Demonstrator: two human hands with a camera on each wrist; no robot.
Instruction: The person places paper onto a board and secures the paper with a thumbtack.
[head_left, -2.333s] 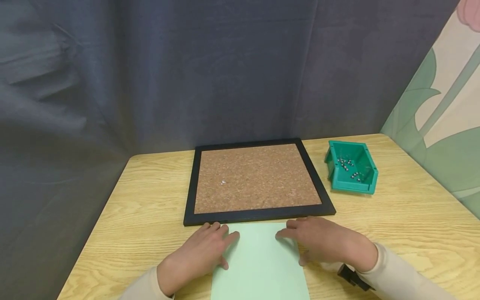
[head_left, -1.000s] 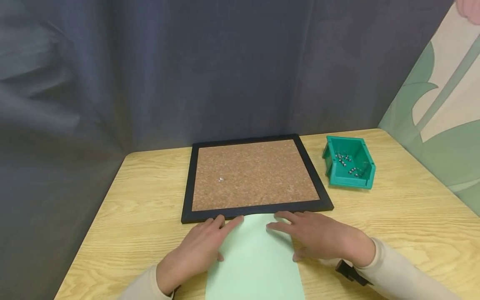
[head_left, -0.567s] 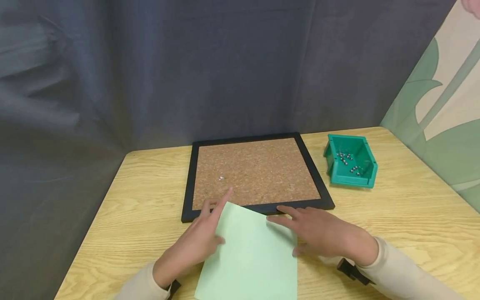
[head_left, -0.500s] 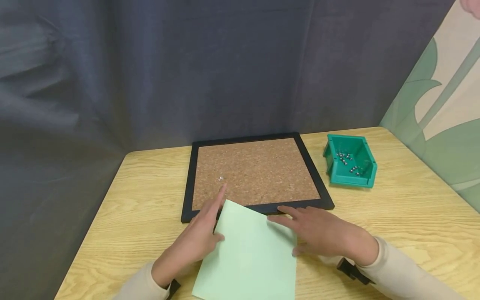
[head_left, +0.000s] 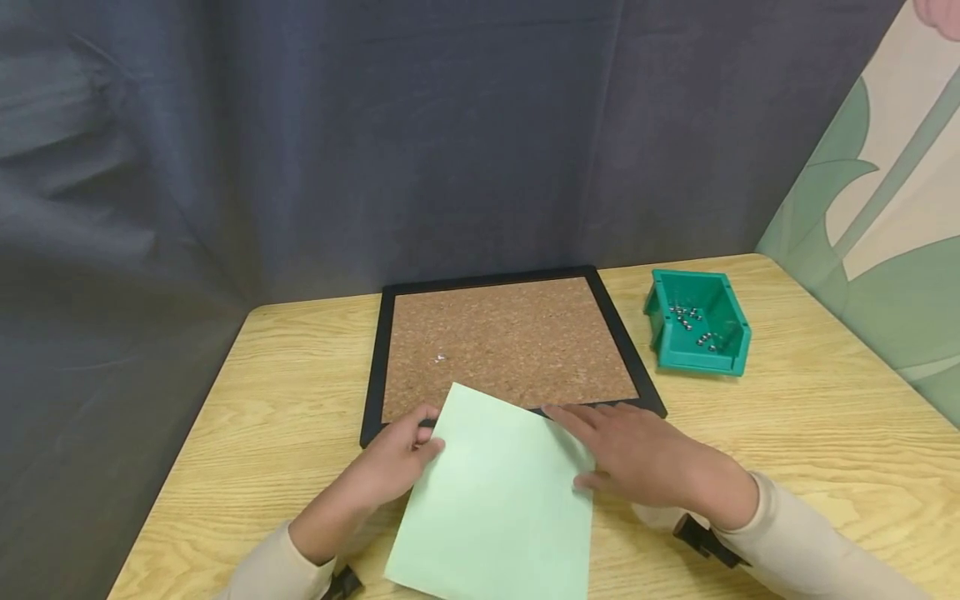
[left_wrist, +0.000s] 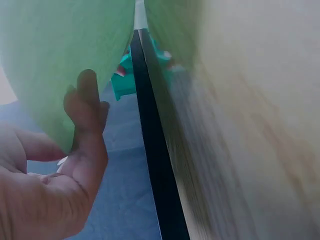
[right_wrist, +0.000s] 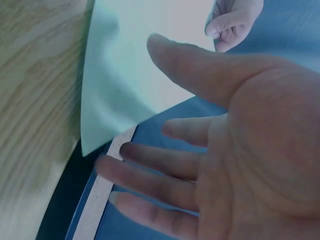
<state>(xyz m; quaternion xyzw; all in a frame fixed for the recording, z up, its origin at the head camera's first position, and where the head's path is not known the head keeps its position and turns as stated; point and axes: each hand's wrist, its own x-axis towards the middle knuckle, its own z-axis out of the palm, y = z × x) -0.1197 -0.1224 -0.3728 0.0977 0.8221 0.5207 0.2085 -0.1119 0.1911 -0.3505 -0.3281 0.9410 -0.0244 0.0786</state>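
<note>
A light green sheet of paper (head_left: 495,500) lies tilted, its far edge overlapping the near frame of a cork board (head_left: 517,337). My left hand (head_left: 393,458) pinches the sheet's left edge, thumb on top and fingers behind, as the left wrist view shows on the paper (left_wrist: 45,65). That edge is raised. Over the sheet's far right corner is my right hand (head_left: 645,454), fingers extended. In the right wrist view the right hand (right_wrist: 235,135) has its thumb and fingers spread, gripping nothing; whether it touches the paper there I cannot tell.
A teal bin (head_left: 697,362) with several small shiny pieces stands right of the board. One tiny shiny piece (head_left: 440,358) sits on the cork. Behind the wooden table (head_left: 285,375) hangs a dark curtain (head_left: 450,150); a patterned panel (head_left: 900,250) borders the right.
The sheet has turned clockwise and its left edge has risen over the board's frame. My left hand went from extended fingers to pinching that edge. The right hand has shifted slightly away from me.
</note>
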